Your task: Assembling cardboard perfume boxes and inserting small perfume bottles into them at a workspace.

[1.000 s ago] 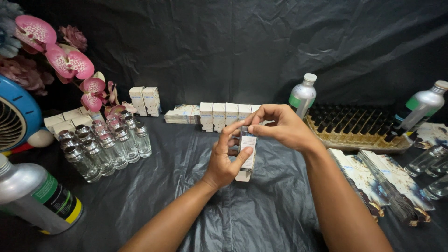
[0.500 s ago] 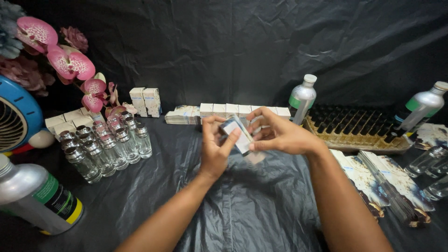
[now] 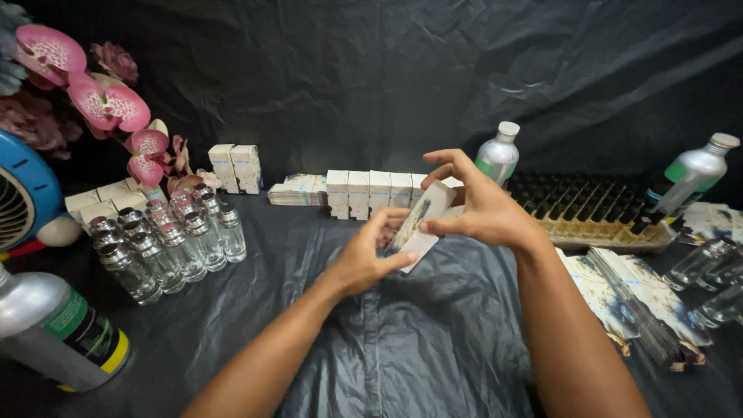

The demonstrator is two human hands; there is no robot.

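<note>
Both my hands hold one small white carton (image 3: 419, 224) tilted above the black sheet in the middle of the table. My left hand (image 3: 370, 254) grips its lower end from the left, thumb along the bottom edge. My right hand (image 3: 474, 207) pinches its upper end, fingers spread over the top flap. Whether a bottle is inside the carton is hidden. A row of upright white cartons (image 3: 370, 193) stands just behind my hands.
Several clear glass spray bottles (image 3: 166, 246) cluster at the left, with more cartons (image 3: 237, 167), pink artificial orchids (image 3: 104, 104) and a blue fan (image 3: 23, 201). Silver metal bottles (image 3: 54, 329) (image 3: 497, 155) (image 3: 689, 176), a tray of dark vials (image 3: 596, 213) and flat unfolded cartons (image 3: 635, 298) lie around.
The carton has risen from near the sheet and tipped from upright to slanted. My right hand moved from above it to its upper right end; my left hand shifted to the lower end.
</note>
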